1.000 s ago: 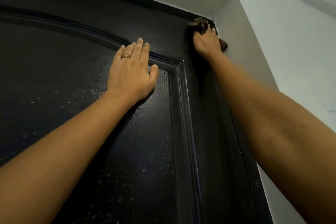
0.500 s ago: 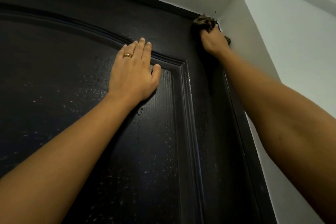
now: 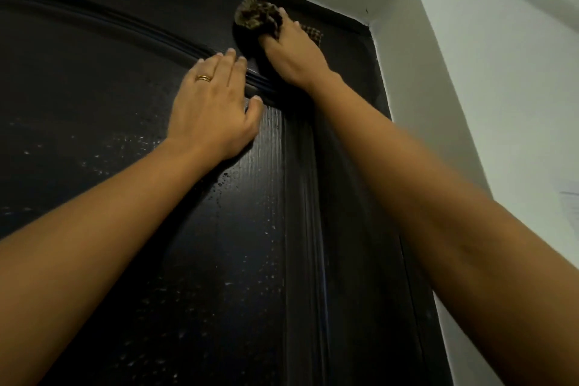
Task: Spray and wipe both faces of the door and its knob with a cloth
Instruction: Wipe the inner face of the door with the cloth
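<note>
Two hands up: your flat left hand [image 3: 210, 106] could slip on the wet black wooden door [image 3: 219, 260]; right hand [image 3: 294, 53] grips a bunched checked cloth [image 3: 257, 17]

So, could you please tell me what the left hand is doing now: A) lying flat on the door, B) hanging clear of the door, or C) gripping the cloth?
A: the left hand lies flat, fingers straight, on the door; the right hand holds the cloth.

Overhead, left hand [image 3: 213, 110] lies flat and right hand [image 3: 294, 56] higher, its fingers [image 3: 284, 16] curled
</note>
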